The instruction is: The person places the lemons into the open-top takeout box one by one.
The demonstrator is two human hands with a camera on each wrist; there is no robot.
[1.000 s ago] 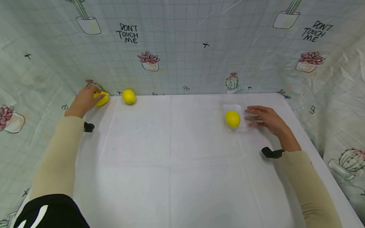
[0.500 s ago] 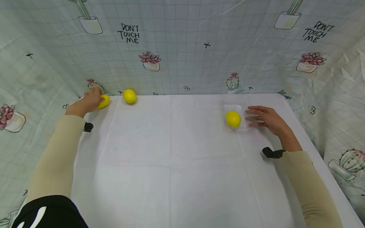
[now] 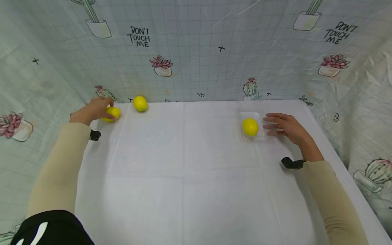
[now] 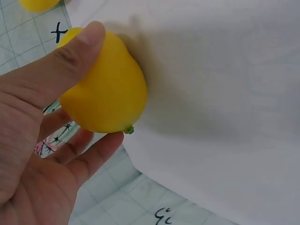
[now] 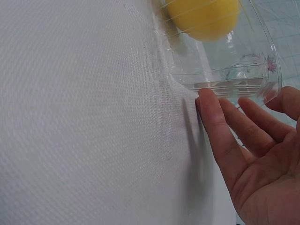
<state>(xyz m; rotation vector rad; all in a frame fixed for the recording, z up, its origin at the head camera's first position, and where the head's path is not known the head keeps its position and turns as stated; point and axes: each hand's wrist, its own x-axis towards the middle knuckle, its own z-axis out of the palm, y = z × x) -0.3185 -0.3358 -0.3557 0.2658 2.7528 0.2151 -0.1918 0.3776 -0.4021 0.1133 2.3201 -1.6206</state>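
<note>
One lemon [image 3: 111,114], pinched by the left hand [image 3: 93,110], is near the far left corner of the table [image 3: 183,153], its long axis roughly along the far edge; the clear tray [image 5: 234,88], bearing a second lemon [image 3: 250,127], lies well right, nearer the right hand [image 3: 289,128], whose fingers extend towards it.

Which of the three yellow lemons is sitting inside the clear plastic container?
The rightmost yellow lemon, beside the right hand; the left hand holds the leftmost lemon, and the middle lemon lies untouched outside the container.
</note>
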